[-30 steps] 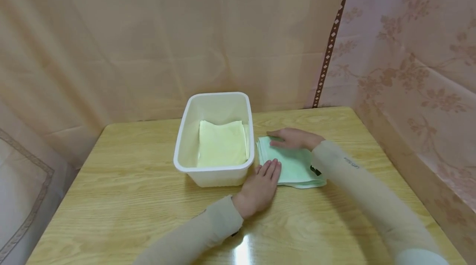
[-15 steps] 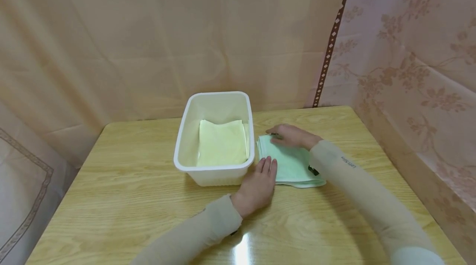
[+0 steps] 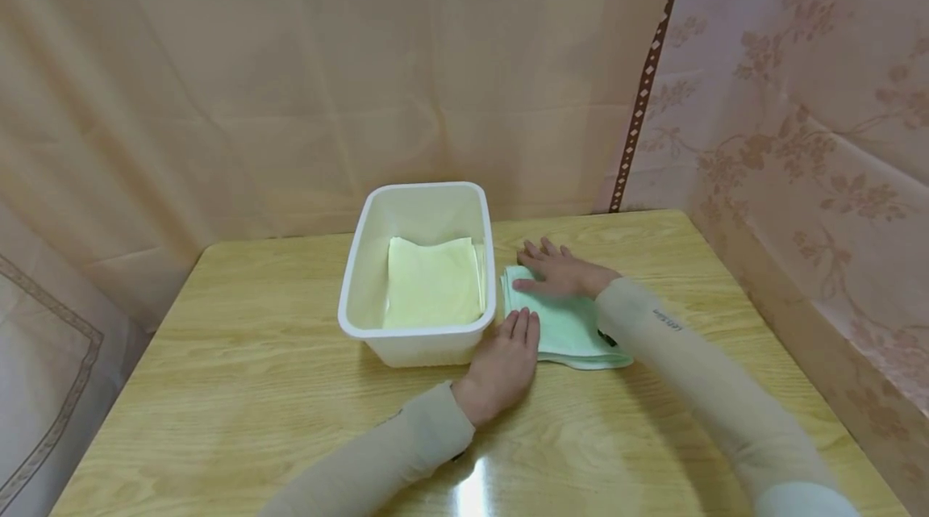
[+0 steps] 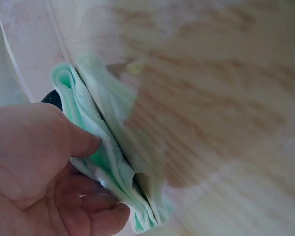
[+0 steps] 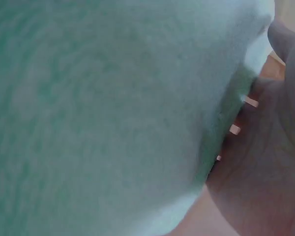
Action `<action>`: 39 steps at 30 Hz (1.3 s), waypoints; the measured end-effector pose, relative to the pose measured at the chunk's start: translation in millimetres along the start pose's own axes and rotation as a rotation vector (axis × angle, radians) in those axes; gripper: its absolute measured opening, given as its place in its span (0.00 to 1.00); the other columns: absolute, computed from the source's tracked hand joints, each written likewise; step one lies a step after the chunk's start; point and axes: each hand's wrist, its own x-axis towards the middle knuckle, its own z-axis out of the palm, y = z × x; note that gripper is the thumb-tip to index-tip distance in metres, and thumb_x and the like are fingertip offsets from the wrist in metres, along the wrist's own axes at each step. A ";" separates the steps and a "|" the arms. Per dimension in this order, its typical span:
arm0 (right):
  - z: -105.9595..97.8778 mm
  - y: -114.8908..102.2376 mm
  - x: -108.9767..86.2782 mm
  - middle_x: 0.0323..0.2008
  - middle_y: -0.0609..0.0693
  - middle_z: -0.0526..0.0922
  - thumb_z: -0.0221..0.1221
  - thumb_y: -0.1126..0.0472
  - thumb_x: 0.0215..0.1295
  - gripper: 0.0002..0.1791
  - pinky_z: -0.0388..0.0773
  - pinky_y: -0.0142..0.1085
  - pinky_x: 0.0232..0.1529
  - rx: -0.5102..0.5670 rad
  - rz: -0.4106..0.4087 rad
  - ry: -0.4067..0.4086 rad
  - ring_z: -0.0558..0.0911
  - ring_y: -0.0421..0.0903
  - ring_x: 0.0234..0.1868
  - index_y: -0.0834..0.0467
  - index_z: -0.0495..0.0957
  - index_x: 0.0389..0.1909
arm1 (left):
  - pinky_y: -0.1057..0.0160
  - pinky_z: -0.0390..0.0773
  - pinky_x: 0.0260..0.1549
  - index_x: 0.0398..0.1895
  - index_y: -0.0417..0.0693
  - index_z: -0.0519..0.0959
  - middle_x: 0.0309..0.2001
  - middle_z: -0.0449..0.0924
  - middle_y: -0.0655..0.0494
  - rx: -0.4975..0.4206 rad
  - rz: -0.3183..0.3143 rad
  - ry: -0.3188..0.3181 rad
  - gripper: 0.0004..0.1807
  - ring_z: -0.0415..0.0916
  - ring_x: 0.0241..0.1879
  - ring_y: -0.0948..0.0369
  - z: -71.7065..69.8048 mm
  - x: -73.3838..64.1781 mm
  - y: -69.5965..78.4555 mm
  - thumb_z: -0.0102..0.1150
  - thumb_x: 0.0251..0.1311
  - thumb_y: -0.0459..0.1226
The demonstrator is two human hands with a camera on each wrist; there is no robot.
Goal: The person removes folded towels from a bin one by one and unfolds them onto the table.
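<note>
A folded mint-green towel (image 3: 569,331) lies on the table just right of the white bin (image 3: 428,343). My left hand (image 3: 501,372) rests at its left side, fingers straight in the head view. In the left wrist view, the thumb (image 4: 83,140) touches the stacked layers of the towel (image 4: 113,162). Across the towel's far part, my right hand (image 3: 562,271) lies flat with fingers spread, some reaching past the far edge. Up close, the right wrist view shows the towel's top surface (image 5: 98,118) with the right palm (image 5: 260,172) along its edge.
Pale yellow folded cloth (image 3: 435,283) lies inside the bin. The wooden table (image 3: 254,339) extends to the left and front. A beige curtain (image 3: 327,81) hangs behind it, and a floral curtain (image 3: 820,146) borders the right side.
My right hand's fingers have spread and its hand has shifted slightly left over the towel. The left hand's fingers have drawn back a little toward the towel's left edge.
</note>
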 end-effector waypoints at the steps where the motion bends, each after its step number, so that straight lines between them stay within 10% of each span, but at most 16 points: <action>1: 0.4 -1.3 -0.4 0.81 0.59 0.38 0.40 0.30 0.75 0.47 0.32 0.63 0.73 -0.009 0.024 -0.021 0.34 0.64 0.79 0.59 0.47 0.81 | 0.61 0.66 0.67 0.72 0.33 0.64 0.69 0.70 0.40 -0.002 -0.002 -0.003 0.25 0.69 0.69 0.52 0.2 0.0 0.4 0.40 0.78 0.37; 8: 3.8 -3.5 1.7 0.81 0.58 0.35 0.33 0.26 0.74 0.51 0.32 0.62 0.74 -0.092 0.133 -0.085 0.32 0.61 0.79 0.58 0.38 0.82 | 0.64 0.66 0.66 0.71 0.34 0.66 0.69 0.71 0.43 0.016 -0.014 0.017 0.24 0.70 0.68 0.55 2.2 -1.3 2.0 0.40 0.79 0.38; 20: 6.8 -2.6 1.8 0.80 0.58 0.45 0.34 0.41 0.83 0.32 0.37 0.64 0.73 -0.089 0.038 0.000 0.40 0.66 0.78 0.47 0.54 0.81 | 0.62 0.65 0.67 0.72 0.32 0.65 0.69 0.70 0.41 0.016 -0.016 0.012 0.24 0.69 0.69 0.54 -2.1 1.2 0.7 0.38 0.80 0.36; 39: -26.5 12.3 -26.7 0.79 0.63 0.48 0.34 0.43 0.84 0.31 0.36 0.68 0.71 0.068 -0.018 0.165 0.42 0.71 0.77 0.51 0.57 0.80 | 0.59 0.78 0.56 0.67 0.32 0.70 0.66 0.74 0.39 -0.051 -0.093 0.296 0.21 0.75 0.63 0.48 -15.6 17.8 4.3 0.41 0.77 0.34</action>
